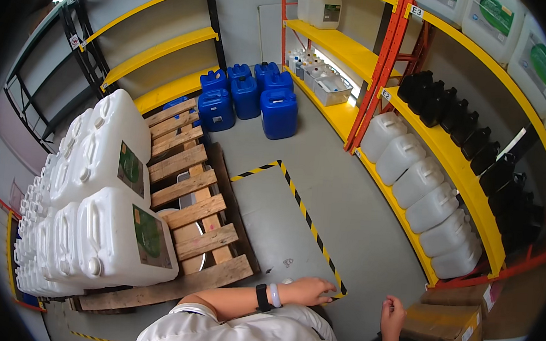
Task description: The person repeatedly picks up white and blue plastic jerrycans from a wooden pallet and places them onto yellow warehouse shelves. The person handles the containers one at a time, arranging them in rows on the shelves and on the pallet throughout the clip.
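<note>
The person's left hand [309,291], wearing a black wristband [263,298] and a pale bracelet [274,295], has its fingers loosely spread and grips nothing, over the near corner of black-and-yellow floor tape [308,217]. The right hand [392,317] is half curled, apparently gripping nothing, just left of cardboard boxes [443,322] below the near end of an orange-and-yellow rack [457,166]. Large white jugs [116,242] crowd the left side of a wooden pallet [178,164], the closest beside its near edge
</note>
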Tool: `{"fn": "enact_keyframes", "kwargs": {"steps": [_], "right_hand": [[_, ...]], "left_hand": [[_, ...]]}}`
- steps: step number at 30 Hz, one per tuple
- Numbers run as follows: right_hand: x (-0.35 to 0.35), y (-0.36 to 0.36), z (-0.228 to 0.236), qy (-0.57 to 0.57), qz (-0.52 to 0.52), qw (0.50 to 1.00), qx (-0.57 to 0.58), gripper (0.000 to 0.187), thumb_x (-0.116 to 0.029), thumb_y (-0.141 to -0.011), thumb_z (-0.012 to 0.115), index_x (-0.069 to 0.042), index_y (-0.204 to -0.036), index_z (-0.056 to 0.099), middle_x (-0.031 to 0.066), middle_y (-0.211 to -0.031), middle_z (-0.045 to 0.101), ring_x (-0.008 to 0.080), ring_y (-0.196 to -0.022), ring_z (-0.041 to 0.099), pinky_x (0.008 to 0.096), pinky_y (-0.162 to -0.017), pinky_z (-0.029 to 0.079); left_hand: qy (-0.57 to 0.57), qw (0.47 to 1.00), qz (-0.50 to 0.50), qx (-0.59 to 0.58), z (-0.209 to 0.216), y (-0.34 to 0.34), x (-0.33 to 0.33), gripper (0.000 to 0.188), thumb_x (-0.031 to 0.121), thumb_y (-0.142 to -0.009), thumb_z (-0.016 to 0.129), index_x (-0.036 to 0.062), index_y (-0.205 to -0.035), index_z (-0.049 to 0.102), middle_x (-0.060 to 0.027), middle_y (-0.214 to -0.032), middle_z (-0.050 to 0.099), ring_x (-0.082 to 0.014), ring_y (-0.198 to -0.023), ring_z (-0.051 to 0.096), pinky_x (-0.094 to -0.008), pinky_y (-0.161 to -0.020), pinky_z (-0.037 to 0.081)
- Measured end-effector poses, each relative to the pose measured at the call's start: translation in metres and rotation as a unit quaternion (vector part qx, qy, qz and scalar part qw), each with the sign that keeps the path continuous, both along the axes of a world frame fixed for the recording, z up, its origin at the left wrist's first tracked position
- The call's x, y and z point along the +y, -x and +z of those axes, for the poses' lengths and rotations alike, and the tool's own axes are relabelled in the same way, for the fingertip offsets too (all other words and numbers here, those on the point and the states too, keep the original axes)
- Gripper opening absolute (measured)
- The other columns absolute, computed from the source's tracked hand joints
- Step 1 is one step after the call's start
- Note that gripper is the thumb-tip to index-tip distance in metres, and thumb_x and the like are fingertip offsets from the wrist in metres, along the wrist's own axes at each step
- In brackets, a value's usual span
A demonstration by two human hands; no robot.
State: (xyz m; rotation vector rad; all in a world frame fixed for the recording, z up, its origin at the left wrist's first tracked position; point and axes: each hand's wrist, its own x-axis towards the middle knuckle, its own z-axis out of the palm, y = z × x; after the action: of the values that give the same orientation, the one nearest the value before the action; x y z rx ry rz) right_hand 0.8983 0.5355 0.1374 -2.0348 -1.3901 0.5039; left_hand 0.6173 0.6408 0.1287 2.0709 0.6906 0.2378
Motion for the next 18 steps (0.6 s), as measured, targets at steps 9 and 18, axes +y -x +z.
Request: {"fn": "enact_keyframes", "kwargs": {"steps": [9,18], "right_hand": [[0.162,-0.065,-0.019,-0.016,0.056,0.998,0.033,0.017,-0.005,-0.079,0.059,0.001,-0.094,0.063,0.0141,-0.078,0.062,0.0220,-0.068,0.061,0.0315,-0.063,0.049],[0.389,-0.141,0.002,-0.064,0.197,0.978,-0.019,0.016,-0.005,-0.078,0.060,0.001,-0.092,0.062,0.0130,-0.076,0.062,0.0223,-0.066,0.060,0.0310,-0.063,0.048]], "left_hand": [[0.023,0.998,0.055,0.033,0.009,-0.038,0.128,0.036,0.028,-0.087,0.057,0.0052,-0.114,0.056,-0.0153,-0.103,0.061,-0.0302,-0.094,0.060,-0.0388,-0.081,0.048],[0.031,0.985,0.169,-0.001,0.025,-0.115,0.274,0.037,0.031,-0.088,0.054,0.0054,-0.116,0.055,-0.0147,-0.108,0.060,-0.0316,-0.096,0.059,-0.0399,-0.083,0.047]]}}
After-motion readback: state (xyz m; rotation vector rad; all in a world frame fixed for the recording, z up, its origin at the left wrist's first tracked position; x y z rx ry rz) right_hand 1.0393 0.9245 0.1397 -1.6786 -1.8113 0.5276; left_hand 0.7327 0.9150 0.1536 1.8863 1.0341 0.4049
